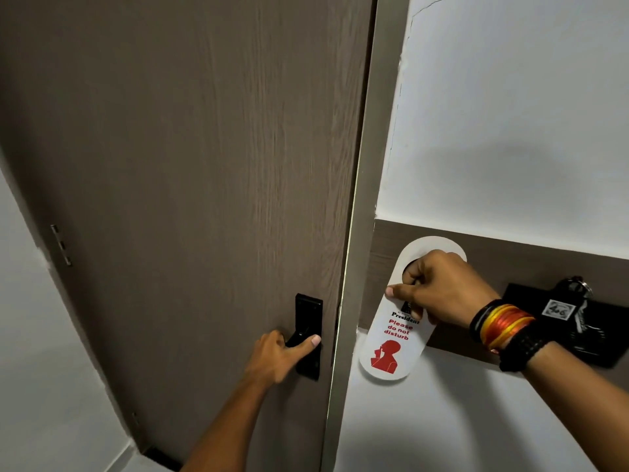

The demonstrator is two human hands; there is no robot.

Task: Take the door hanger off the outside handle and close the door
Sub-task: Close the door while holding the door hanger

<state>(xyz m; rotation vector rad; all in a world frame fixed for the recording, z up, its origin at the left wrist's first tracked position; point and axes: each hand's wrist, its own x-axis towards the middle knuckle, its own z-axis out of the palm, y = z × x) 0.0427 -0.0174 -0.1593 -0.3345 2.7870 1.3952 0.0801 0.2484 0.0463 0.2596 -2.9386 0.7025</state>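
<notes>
The brown wood-grain door (190,185) fills the left and middle of the view, its edge lying against the grey frame (360,233). My left hand (279,356) grips the black lever handle (308,335) on the door's inner face. My right hand (439,289) holds a white door hanger (391,352) printed with red "Please do not disturb" text and a red figure. The hanger is off any handle and held in front of the wall, right of the frame. The outside handle is hidden behind the door.
A brown wall strip (510,247) runs to the right of the frame. On it sits a black holder (531,301) with a key fob and keys (565,308). White wall lies above and below. A door hinge (61,245) shows at the far left.
</notes>
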